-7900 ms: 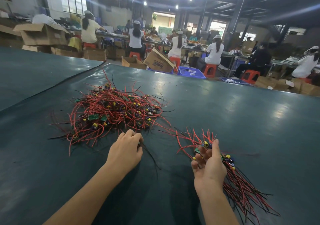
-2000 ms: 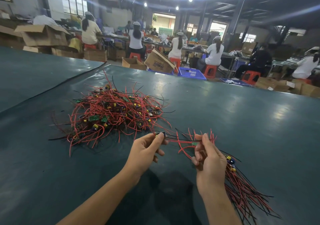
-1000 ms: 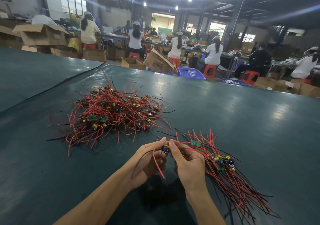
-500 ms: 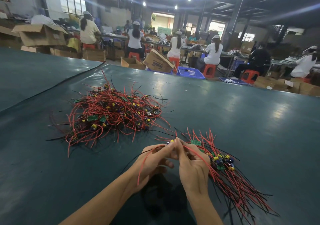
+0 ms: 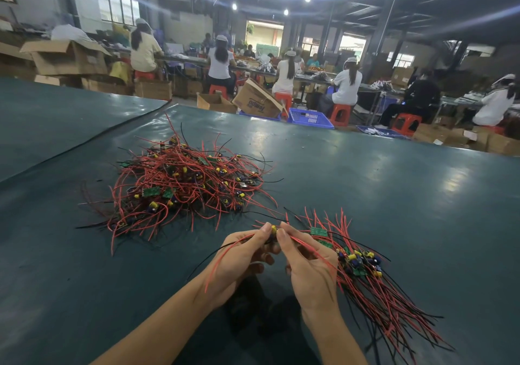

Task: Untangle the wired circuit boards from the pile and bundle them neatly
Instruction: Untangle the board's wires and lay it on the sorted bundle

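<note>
A tangled pile (image 5: 183, 187) of small green circuit boards with red and black wires lies on the dark green table (image 5: 394, 209), left of centre. A sorted bundle (image 5: 365, 277) of boards, wires fanned toward me, lies at the right. Between them, my left hand (image 5: 242, 263) and my right hand (image 5: 309, 269) meet, fingertips pinching one wired circuit board (image 5: 273, 230) with a yellow part. Its red and black wires trail down over my left wrist, and another red wire runs across my right palm.
A seam in the table cover (image 5: 84, 145) runs diagonally at the left. Beyond the far edge stand cardboard boxes (image 5: 253, 100), a blue crate (image 5: 309, 118), red stools and several seated workers at benches.
Both hands came together from apart, drew one board out near the pile's edge, and now hold it a little higher; its wires hang looser over my left wrist.
</note>
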Motion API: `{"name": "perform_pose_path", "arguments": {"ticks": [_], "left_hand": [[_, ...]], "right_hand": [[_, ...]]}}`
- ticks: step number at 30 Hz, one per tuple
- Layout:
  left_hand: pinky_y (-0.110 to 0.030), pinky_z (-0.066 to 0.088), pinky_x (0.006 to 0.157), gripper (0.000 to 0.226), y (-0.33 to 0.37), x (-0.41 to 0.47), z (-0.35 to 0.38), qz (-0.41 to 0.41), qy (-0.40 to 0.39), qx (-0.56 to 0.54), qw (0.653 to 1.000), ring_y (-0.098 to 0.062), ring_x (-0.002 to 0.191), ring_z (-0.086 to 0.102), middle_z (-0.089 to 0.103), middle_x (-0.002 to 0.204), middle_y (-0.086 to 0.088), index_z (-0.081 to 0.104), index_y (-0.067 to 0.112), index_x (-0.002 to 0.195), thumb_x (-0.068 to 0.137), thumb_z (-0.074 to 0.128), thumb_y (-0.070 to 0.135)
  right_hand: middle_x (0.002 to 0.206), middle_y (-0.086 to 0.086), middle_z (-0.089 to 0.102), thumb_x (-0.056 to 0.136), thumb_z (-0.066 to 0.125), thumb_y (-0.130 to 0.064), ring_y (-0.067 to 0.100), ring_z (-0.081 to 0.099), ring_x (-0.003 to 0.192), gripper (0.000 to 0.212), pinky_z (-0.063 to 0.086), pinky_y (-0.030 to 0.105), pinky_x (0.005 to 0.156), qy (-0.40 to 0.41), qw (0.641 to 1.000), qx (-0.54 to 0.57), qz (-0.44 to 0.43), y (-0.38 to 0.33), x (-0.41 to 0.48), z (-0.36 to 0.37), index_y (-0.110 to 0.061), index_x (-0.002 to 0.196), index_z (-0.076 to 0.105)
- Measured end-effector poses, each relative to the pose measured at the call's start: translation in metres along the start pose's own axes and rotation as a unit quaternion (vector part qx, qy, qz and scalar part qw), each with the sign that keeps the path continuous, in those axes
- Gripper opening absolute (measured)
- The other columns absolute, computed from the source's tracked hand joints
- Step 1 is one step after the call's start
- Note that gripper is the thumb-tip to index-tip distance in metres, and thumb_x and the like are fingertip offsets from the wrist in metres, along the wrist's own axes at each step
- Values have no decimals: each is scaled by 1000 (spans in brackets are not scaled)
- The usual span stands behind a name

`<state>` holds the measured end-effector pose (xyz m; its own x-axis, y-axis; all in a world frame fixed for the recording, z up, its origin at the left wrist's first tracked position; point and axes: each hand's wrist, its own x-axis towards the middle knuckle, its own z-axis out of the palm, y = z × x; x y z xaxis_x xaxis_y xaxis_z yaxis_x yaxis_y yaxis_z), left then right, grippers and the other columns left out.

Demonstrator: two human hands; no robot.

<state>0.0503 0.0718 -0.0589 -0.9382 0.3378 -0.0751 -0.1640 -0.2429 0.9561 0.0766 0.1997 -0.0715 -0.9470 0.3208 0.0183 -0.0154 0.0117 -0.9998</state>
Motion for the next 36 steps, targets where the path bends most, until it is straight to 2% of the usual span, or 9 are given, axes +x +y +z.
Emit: {"name": "perform_pose_path", "arguments": {"ticks": [3,6,14,16,18,22,25,30,36], "left_hand": [[-17,41,55,34,-1,0,0,5,-12,17,1000,-8,61,57,66,73,1,77,23,83,77,60,52],[-17,41,56,36,-2,-2,0,14,-33,42,998,-9,62,57,66,72,1,75,18,85,79,59,50],[-18,43,57,31,1,-3,4,47,-46,105,992,-10,62,59,70,73,-1,71,16,83,83,58,43],[-18,44,56,26,2,-2,6,62,-52,120,989,-11,61,58,70,70,-1,70,14,83,91,55,35],[-18,44,55,26,5,-2,5,69,-52,126,988,-12,58,55,68,67,1,68,11,83,96,52,27],[-20,45,57,27,10,-3,2,75,-58,138,986,-10,56,54,67,65,1,68,10,82,98,49,21],[-19,45,57,27,13,-3,1,80,-65,139,985,-9,55,53,66,64,2,68,11,82,98,48,19],[-19,44,58,26,16,-6,2,89,-71,128,985,-10,55,52,67,64,1,67,10,82,98,48,17],[-20,44,57,26,13,-5,2,98,-61,112,987,-11,56,52,66,63,0,67,9,82,94,51,25]], "right_hand": [[87,3,70,92,68,-32,19,63,86,20,50,38,84,31,998,24,-41,0,4,2,-14,92,76],[85,5,73,92,67,-31,20,65,82,22,52,42,82,54,997,13,-60,1,7,3,-12,92,77],[61,-10,66,91,68,-25,15,59,69,26,45,34,73,113,991,76,-6,-7,9,-2,-22,66,76],[54,-13,63,91,68,-25,7,57,57,23,44,26,66,119,988,95,1,-9,9,-5,-19,71,79],[46,-11,46,90,69,-26,4,38,40,18,35,21,51,134,983,125,4,-10,11,-11,-18,79,81],[49,-11,41,90,69,-22,3,27,38,21,27,17,36,179,966,188,16,-14,19,-27,-17,73,80],[54,-9,45,91,67,-19,3,27,39,17,26,16,34,197,953,228,10,-18,23,-35,-10,81,78],[63,-3,61,93,65,-16,3,30,38,21,27,16,34,193,940,280,-1,-24,23,-38,-4,77,70],[60,-9,47,94,64,-24,3,30,38,17,28,16,34,199,932,301,22,-26,21,-37,-13,89,75]]}}
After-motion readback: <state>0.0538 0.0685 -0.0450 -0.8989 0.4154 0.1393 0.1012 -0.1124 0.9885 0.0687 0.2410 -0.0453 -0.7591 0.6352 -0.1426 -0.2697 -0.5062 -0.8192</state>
